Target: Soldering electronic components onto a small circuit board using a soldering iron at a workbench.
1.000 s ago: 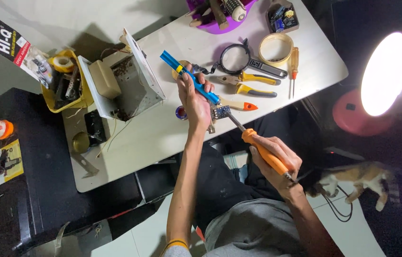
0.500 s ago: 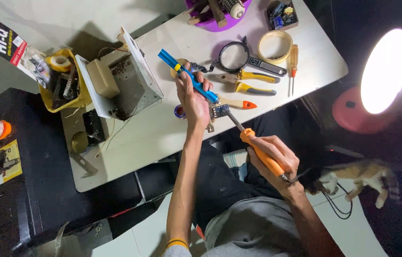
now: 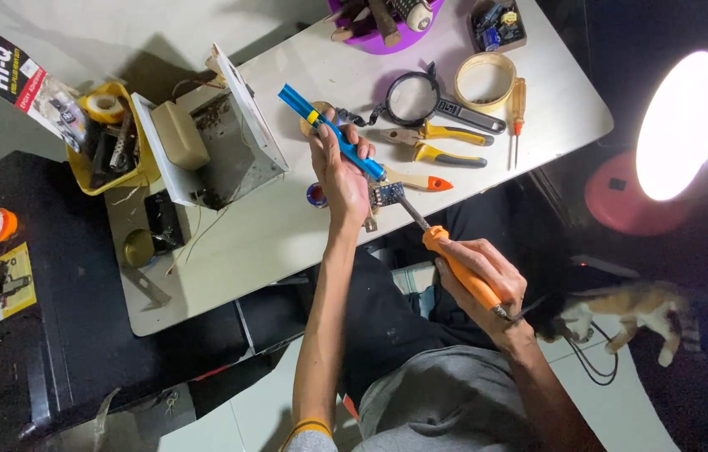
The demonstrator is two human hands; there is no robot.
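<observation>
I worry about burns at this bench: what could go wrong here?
The soldering iron in the right hand points at a small circuit board right by the left hand, so a slip could burn fingers. The cat beside the iron's cord might tug it.

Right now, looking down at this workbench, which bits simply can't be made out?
- Small circuit board, head view: mostly hidden by the left hand, and too small to read its parts.
- Soldering iron tip: too fine to tell if it touches the board.
- Purple bowl: cut off by the top edge.
- Open metal box: its insides are shadowed and cluttered.
- Cat: partly lost in dark floor shadow.
</observation>
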